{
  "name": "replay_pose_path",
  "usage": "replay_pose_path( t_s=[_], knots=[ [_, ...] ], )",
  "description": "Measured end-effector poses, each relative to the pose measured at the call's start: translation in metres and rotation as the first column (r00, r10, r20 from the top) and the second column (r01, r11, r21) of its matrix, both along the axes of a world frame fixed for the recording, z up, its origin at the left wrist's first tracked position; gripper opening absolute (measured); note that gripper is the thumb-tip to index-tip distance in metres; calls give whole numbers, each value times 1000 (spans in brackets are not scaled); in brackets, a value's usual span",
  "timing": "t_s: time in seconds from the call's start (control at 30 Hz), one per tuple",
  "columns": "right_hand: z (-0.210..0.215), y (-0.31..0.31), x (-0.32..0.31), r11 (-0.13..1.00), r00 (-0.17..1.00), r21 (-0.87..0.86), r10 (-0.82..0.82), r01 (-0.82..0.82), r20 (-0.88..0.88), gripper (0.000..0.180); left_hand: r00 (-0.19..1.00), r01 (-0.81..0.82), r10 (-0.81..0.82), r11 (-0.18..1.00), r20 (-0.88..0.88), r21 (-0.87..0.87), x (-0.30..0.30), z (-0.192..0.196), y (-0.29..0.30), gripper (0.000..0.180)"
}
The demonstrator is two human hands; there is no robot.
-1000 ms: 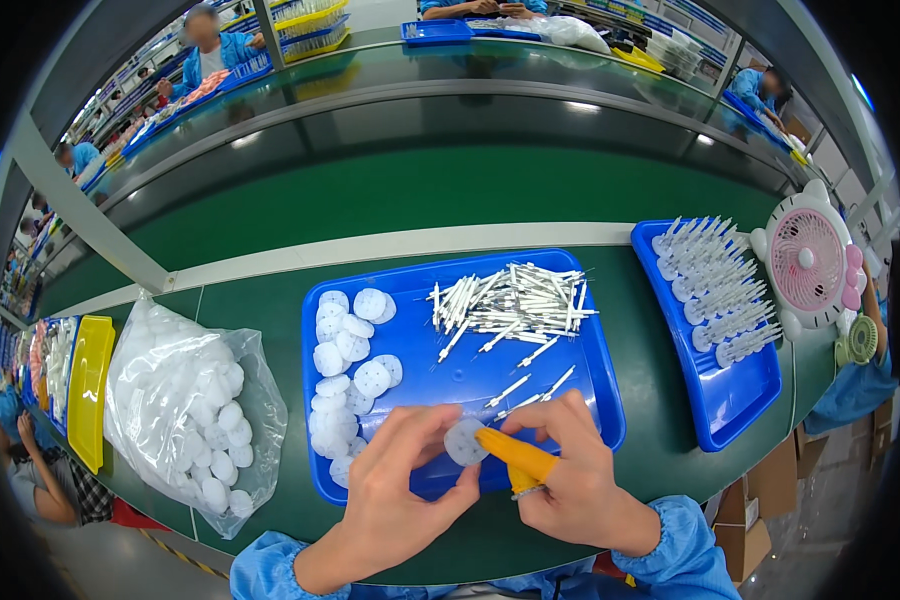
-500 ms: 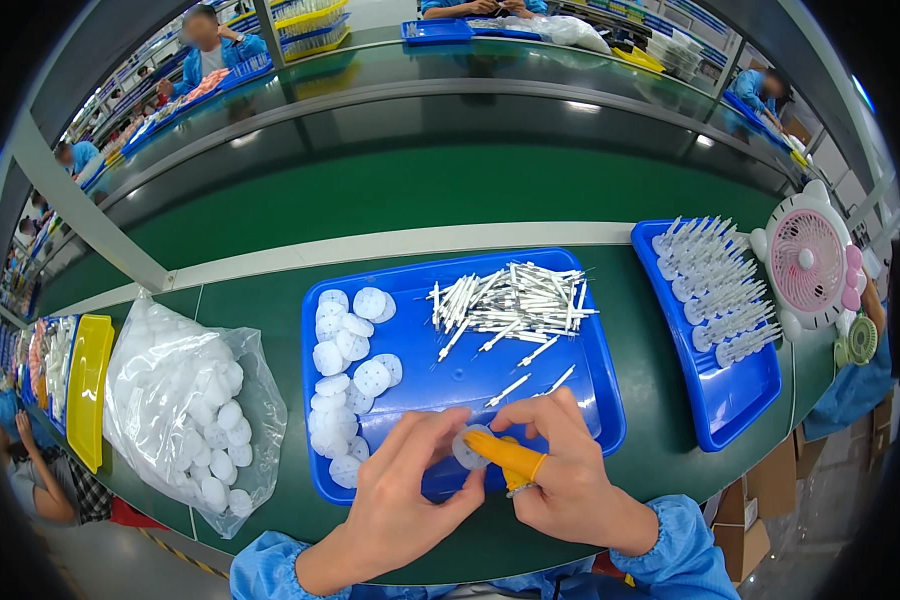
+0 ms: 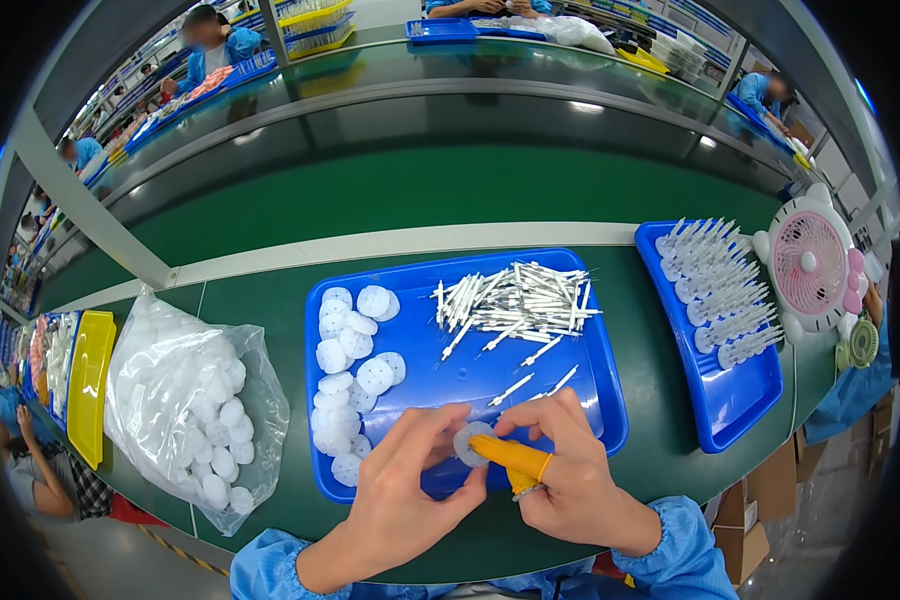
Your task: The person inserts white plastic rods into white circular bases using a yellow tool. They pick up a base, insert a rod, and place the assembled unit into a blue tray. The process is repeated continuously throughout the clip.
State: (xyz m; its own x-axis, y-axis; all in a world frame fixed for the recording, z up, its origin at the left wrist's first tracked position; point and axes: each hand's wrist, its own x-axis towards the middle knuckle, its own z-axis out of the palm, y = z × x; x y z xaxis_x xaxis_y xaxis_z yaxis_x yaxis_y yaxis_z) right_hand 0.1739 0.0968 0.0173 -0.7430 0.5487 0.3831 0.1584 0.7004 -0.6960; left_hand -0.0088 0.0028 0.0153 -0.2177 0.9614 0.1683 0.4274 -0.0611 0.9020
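Gripping a disc (image 3: 463,447) in left hand (image 3: 402,485) against right hand (image 3: 573,482) (closure unclear), with rowed pieces (image 3: 715,300) apparently done, unused discs (image 3: 375,376) lining tray's (image 3: 430,385) left edge.

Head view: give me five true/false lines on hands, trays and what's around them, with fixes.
1. A white disc is between the left hand and the right hand. True.
2. The left hand's fingertips are yellow. False: the yellow finger cover is on the right hand.
3. White sticks are heaped in the large blue tray. True.
4. Nothing lies left of the large blue tray. False: a clear bag does.
5. A pink-and-white fan stands right of the small blue tray. True.
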Motion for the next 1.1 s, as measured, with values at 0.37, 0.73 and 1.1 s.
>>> replay_pose_path(
  t_s=[0.37, 0.73, 1.1],
  knots=[
    [-1, -2, 1, 1000, 1000, -25, -11, 11, 7, 43, 999, -9, 10, 1000, 35, -27, 0, 1, 0, 56],
    [-7, 1, 16, 853, 998, -520, -27, 50, 52, 28, 789, 151, -176, 984, 589, 92, -3, -5, -1, 64],
    [9, 14, 92, 833, 874, -343, -482, 434, -64, 20, 630, -264, 214, 963, -746, 53, -42, -12, 20, 43]
  ],
)
